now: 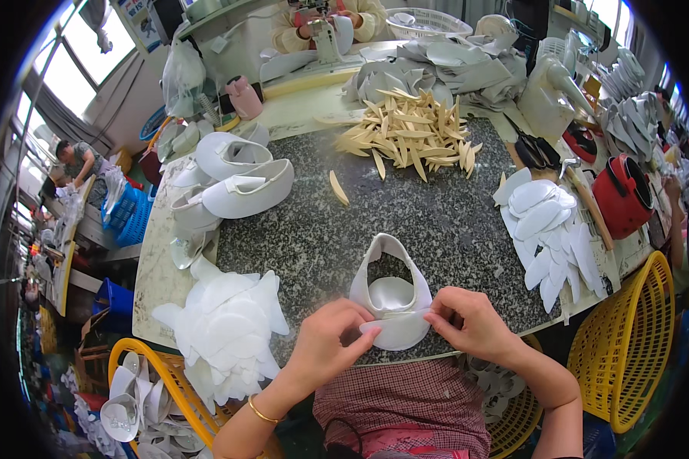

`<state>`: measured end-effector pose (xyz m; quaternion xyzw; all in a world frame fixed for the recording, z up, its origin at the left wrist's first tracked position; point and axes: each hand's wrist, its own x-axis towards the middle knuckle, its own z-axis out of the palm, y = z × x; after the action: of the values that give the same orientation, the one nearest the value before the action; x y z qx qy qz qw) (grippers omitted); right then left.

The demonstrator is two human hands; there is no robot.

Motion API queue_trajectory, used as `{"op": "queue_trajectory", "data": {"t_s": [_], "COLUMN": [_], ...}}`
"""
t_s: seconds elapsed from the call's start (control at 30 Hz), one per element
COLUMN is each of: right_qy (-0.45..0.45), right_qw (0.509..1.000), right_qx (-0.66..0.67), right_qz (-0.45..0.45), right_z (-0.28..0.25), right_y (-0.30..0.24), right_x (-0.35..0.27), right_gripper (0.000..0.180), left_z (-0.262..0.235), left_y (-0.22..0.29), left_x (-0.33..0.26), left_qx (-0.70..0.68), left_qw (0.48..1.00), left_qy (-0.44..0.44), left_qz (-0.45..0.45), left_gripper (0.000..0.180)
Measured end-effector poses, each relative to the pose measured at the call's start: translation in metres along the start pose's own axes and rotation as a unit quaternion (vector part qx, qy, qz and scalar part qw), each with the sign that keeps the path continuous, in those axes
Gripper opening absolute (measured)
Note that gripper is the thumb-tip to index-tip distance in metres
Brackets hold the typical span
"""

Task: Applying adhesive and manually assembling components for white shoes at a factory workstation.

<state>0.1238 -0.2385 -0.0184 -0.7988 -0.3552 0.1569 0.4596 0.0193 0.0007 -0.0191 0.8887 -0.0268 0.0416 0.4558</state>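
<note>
A white shoe upper (400, 334) lies at the near edge of the speckled stone slab (306, 237), its rounded toe toward me and its opening facing up. My left hand (333, 330) pinches the left edge of the toe between thumb and fingers. On the opposite side, my right hand (471, 321) grips the toe's right edge the same way. A curved seam or overlaid layer crosses the toe between them. To the left lies a heap of thin white curved pieces (226, 329). Several finished-looking white uppers (249, 191) are stacked beyond it.
Beige crescent strips (413, 138) are piled at the slab's far side, one strip (338, 188) lying apart. White oval pieces (547, 229), black scissors (534, 149), a wooden-handled tool (589, 203) and a red container (624, 195) stand right. Yellow baskets (620, 344) flank the table. Someone works at a sewing machine (325, 38) opposite.
</note>
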Motion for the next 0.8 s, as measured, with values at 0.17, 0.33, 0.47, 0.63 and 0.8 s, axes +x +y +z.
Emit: {"op": "queue_trajectory", "data": {"t_s": [0.17, 0.33, 0.47, 0.63, 0.8], "right_qy": [-0.001, 0.054, 0.014, 0.005, 0.030], "right_qw": [0.996, 0.957, 0.945, 0.955, 0.944], "right_qx": [-0.088, -0.215, -0.211, -0.189, -0.224], "right_qz": [-0.032, -0.187, -0.249, -0.227, -0.241], "right_z": [0.001, 0.012, 0.041, 0.040, 0.046], "right_y": [0.000, -0.006, -0.009, -0.009, -0.012], "right_x": [-0.001, -0.008, -0.010, -0.010, -0.009], "right_gripper": [0.018, 0.013, 0.032, 0.037, 0.039], "left_z": [0.002, 0.004, 0.001, -0.018, -0.019], "left_y": [0.002, 0.003, 0.001, -0.006, 0.001], "left_x": [0.002, 0.004, 0.005, 0.001, 0.004], "left_qx": [0.027, 0.072, 0.068, -0.030, 0.111], "left_qw": [1.000, 0.997, 0.996, 0.997, 0.983], "left_qy": [0.011, 0.018, 0.000, -0.060, -0.079], "left_qz": [0.007, 0.023, 0.049, 0.042, 0.125], "left_gripper": [0.016, 0.014, 0.014, 0.019, 0.028]}}
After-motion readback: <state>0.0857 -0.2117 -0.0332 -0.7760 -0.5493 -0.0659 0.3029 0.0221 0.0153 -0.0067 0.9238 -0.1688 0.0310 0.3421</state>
